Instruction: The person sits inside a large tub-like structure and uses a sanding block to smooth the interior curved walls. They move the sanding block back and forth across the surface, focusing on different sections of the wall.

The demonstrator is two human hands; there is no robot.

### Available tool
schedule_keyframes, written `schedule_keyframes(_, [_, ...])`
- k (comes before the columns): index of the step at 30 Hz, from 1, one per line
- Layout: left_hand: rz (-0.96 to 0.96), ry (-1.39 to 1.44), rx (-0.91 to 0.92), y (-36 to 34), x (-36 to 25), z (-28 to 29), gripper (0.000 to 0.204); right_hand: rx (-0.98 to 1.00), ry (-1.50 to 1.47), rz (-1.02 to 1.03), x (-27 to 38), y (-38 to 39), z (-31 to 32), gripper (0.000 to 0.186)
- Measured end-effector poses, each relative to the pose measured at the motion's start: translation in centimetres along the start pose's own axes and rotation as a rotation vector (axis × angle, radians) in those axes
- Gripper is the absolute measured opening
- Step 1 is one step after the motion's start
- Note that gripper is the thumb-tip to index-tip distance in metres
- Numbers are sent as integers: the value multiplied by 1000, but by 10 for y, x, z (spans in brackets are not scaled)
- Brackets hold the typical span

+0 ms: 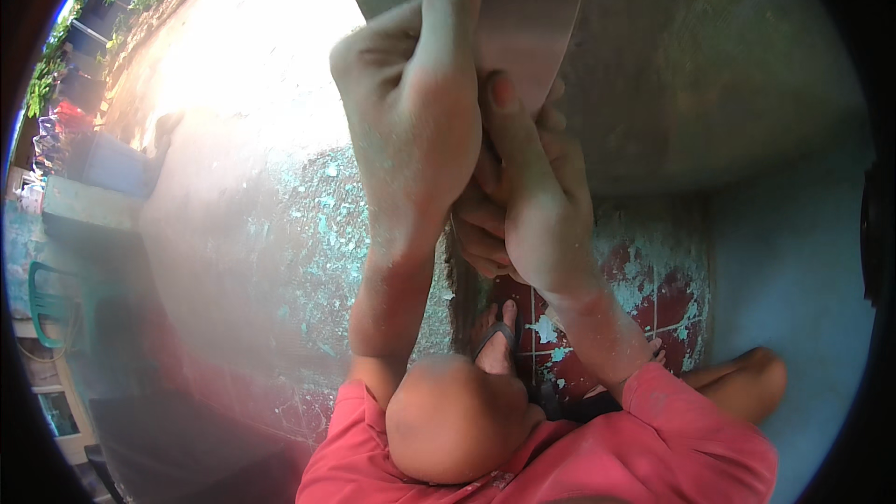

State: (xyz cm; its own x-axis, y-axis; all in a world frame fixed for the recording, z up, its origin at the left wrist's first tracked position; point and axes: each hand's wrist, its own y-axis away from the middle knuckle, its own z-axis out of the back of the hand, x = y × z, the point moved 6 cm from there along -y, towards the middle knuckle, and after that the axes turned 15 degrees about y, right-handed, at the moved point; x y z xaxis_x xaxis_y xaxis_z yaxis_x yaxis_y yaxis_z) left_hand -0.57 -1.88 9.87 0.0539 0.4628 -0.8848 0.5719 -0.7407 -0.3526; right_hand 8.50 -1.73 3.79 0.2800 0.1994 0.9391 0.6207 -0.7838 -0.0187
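Both arms reach up in front of me, and the hands meet close together at the top middle. My left hand [411, 117] is closed, its thumb lying straight up along a thin, flat, greyish-pink sheet [537, 14]. Lower and to the right, my right hand [551, 201] grips the sheet's bottom end, thumb on the near face and fingers curled around behind. The sheet's right edge curves, and its upper part runs out of view. What kind of sheet it is cannot be made out. The left fingers are mostly hidden behind the hand and sheet.
A grey-brown wall surface [709, 65] rises behind the sheet, with a blue wall [784, 261] at right. Teal paint flakes [327, 215] cover the rough ledge. More flakes lie on red tiles [621, 271] by my sandalled foot [497, 341]. A green chair [47, 303] stands far left.
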Motion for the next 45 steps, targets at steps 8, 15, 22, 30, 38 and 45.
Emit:
schedule_keyframes(8, [168,-22,2,32,51,10,61,-186,2,-132,-30,31,16,47])
schedule_keyframes(15, [0,10,-39,-11,-27,-9,60,-29,50,56,42,1,-10,52])
schedule_keyframes(22, [165,-57,-81,16,19,4,57,-55,23,-20,-16,21,12,45])
schedule_keyframes(30, [-21,-176,-307,7,2,-4,60,59,174,97,6,-12,13,44])
schedule_keyframes(38, [196,-117,-211,-3,-31,-33,62,388,115,-112,63,-20,30,52])
schedule_keyframes(45, [533,-352,-144,34,-27,-53,63,392,-92,-437,42,31,52,46])
